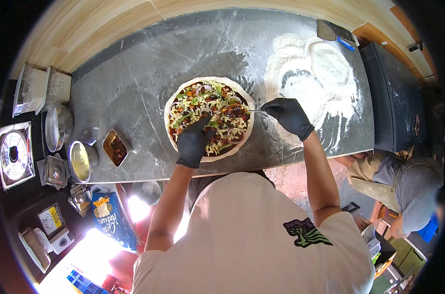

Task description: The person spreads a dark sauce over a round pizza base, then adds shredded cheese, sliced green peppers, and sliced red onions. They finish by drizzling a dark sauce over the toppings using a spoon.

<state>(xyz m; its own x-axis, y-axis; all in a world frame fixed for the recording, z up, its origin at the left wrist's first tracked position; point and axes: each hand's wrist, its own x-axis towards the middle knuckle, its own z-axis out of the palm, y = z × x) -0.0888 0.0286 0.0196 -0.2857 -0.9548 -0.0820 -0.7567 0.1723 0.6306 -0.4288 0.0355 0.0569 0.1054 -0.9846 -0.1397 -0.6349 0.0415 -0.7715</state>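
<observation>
An unbaked pizza [188,105] lies on the grey stone counter, with a pale dough rim, dark sauce, shredded cheese, onion rings, and green and orange pieces. My left hand [194,142], in a black glove, is over its lower left part. The thumb and fingers look apart, with nothing visible between them, though the dark glove blends with the sauce. My right hand [288,116], also black-gloved, is closed around the thin handle of a spoon [256,111]. The spoon reaches left across the rim, its bowl above the right side of the toppings.
White flour [325,73] covers the counter's right end, near a scraper with a blue handle [346,44]. Left stand a rectangular metal tin [116,148] with dark sauce, round metal bowls [80,161] and white tubs [31,90]. A person [404,181] is beyond the counter at right.
</observation>
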